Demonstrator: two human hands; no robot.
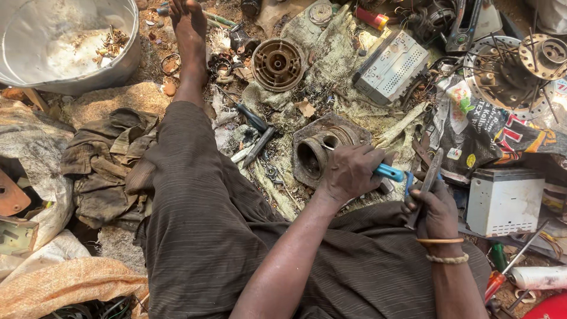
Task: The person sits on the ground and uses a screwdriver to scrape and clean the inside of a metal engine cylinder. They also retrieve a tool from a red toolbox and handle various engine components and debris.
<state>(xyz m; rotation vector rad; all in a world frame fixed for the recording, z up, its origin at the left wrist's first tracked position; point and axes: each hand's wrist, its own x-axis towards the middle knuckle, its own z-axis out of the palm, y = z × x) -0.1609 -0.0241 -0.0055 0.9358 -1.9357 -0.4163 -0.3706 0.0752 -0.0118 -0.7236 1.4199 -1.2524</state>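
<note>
A: what's each hand (349, 172) got? That's the left there, closed around a blue-handled tool (390, 172), tip against the round metal housing (323, 151) on the ground by the knee.

B: right hand (434, 210) is wrapped tight on 1 flat metal bar (430, 174), held upright just beside it.
</note>
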